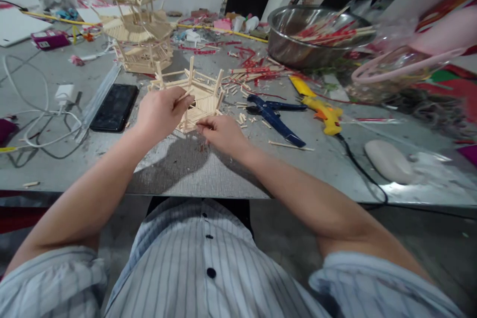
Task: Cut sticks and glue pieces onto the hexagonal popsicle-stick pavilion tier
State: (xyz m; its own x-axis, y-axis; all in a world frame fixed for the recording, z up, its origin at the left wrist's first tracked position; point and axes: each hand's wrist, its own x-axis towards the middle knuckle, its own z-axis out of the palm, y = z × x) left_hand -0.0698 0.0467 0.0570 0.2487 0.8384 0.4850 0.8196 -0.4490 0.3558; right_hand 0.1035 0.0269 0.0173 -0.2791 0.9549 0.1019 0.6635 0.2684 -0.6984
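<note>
A small open frame (pixel 203 93) built of thin wooden sticks, with short upright posts, sits on the table in front of me. Over its left side, my left hand (pixel 162 109) pinches a short wooden stick (pixel 182 95). My right hand (pixel 223 131) is at the near right edge of the frame, its thumb and fingers closed on that edge. The fingertips partly cover the near side. Behind the frame stands a taller stick pagoda (pixel 136 25) with a pointed roof.
Blue cutting pliers (pixel 276 119) and a yellow glue gun (pixel 328 114) lie to the right, near cut stick pieces. A metal basin (pixel 286 52) holds red-wrapped sticks. At left are a black phone (pixel 115 108) and a white charger (pixel 65 95) with cables. A computer mouse (pixel 387 160) lies far right.
</note>
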